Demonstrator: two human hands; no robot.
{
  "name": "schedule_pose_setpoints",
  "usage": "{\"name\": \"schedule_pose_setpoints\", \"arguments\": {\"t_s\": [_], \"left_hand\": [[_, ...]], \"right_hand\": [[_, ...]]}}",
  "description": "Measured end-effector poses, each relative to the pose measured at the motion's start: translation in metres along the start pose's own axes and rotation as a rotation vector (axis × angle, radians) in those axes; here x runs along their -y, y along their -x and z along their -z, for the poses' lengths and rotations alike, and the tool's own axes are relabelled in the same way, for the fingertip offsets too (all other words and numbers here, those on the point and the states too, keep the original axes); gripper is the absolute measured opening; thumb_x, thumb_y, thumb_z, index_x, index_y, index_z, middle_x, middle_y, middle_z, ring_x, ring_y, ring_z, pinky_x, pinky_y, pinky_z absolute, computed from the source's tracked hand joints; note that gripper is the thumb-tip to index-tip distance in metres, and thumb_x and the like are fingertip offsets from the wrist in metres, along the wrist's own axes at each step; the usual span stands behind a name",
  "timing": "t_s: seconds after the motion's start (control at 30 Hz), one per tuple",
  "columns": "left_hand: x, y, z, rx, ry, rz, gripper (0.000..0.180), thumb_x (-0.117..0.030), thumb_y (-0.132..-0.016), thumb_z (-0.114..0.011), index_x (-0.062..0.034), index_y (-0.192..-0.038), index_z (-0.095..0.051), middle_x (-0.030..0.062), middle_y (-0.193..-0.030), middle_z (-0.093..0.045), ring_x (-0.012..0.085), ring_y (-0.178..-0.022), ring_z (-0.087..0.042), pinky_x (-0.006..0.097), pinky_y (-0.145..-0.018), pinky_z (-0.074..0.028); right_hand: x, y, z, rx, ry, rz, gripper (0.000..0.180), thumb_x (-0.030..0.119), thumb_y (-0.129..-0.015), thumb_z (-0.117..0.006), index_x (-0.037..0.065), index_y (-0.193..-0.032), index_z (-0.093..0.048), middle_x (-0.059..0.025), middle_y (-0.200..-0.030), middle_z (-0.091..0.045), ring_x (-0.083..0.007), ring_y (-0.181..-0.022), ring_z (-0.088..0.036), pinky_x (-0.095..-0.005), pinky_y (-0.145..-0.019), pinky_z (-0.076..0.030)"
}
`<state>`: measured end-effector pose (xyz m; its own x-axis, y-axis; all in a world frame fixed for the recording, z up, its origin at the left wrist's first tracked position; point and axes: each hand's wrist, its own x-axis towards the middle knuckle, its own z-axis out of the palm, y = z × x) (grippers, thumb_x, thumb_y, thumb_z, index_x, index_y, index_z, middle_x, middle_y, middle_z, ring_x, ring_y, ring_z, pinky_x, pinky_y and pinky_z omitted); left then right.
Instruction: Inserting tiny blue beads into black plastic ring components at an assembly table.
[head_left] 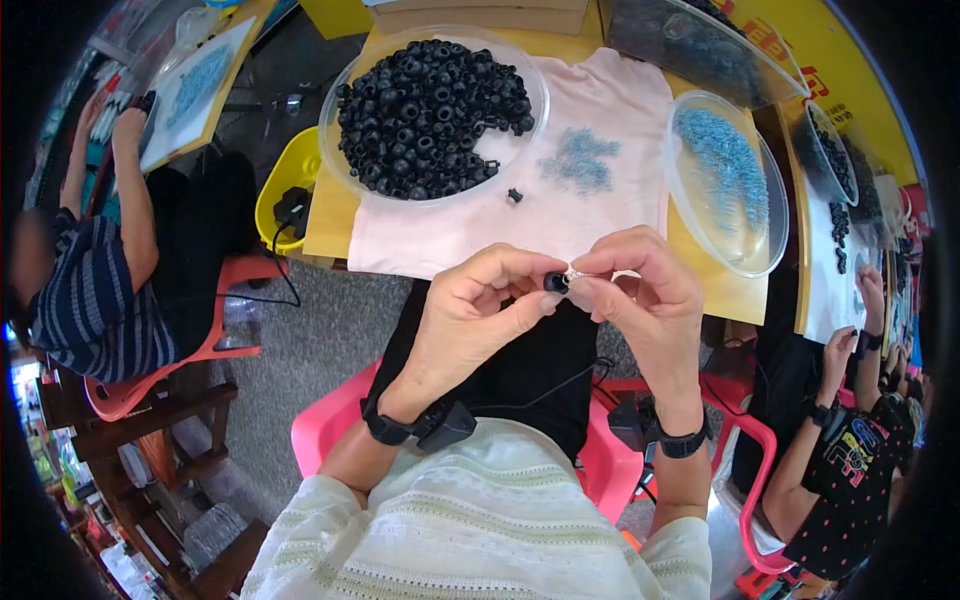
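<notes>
My left hand (490, 300) pinches a small round black plastic piece (556, 283) between thumb and forefinger, in front of my chest at the table's near edge. Facing it, my right hand (645, 290) has thumb and forefinger closed on a tiny silvery coil, apparently a spring (574, 273), which meets the black piece. On the pink cloth (420, 235) lie one loose black piece (515, 196) and a pile of thin bluish metal bits (582, 160). A round clear tub (540, 120) at the far left of the cloth is heaped with black pieces.
An oval clear tray (745, 255) of bluish metal bits stands right of the cloth. A clear bin (690, 60) is behind it. A yellow basket (268, 200) with a black device and cable hangs by the table's left side. Other people work at tables on both sides.
</notes>
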<state>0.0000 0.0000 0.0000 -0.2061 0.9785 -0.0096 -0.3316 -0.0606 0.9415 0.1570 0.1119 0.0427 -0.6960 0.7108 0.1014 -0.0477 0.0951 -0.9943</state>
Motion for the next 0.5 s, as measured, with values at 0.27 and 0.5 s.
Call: {"name": "schedule_pose_setpoints", "arguments": {"t_s": [0.27, 0.5], "left_hand": [[-0.01, 0.0, -0.002, -0.049, 0.156, 0.085, 0.023, 0.002, -0.09, -0.062, 0.0053, -0.113, -0.061, 0.0104, -0.107, -0.066, 0.015, -0.095, -0.065, 0.027, -0.086, -0.054], [-0.011, -0.004, 0.002, -0.07, 0.153, 0.126, 0.021, 0.004, -0.089, -0.062, 0.0054, -0.11, -0.063, 0.012, -0.101, -0.067, 0.0188, -0.088, -0.068, 0.029, -0.079, -0.056]], "right_hand": [[0.003, -0.003, -0.009, -0.009, 0.14, 0.072, 0.013, -0.003, -0.081, -0.07, 0.001, -0.093, -0.07, -0.0066, -0.09, -0.064, -0.0106, -0.076, -0.064, -0.0204, -0.058, -0.052], [-0.007, -0.007, -0.013, -0.032, 0.246, 0.143, 0.014, -0.002, -0.081, -0.071, 0.002, -0.094, -0.07, -0.0077, -0.09, -0.065, -0.0119, -0.076, -0.065, -0.0219, -0.059, -0.053]]}}
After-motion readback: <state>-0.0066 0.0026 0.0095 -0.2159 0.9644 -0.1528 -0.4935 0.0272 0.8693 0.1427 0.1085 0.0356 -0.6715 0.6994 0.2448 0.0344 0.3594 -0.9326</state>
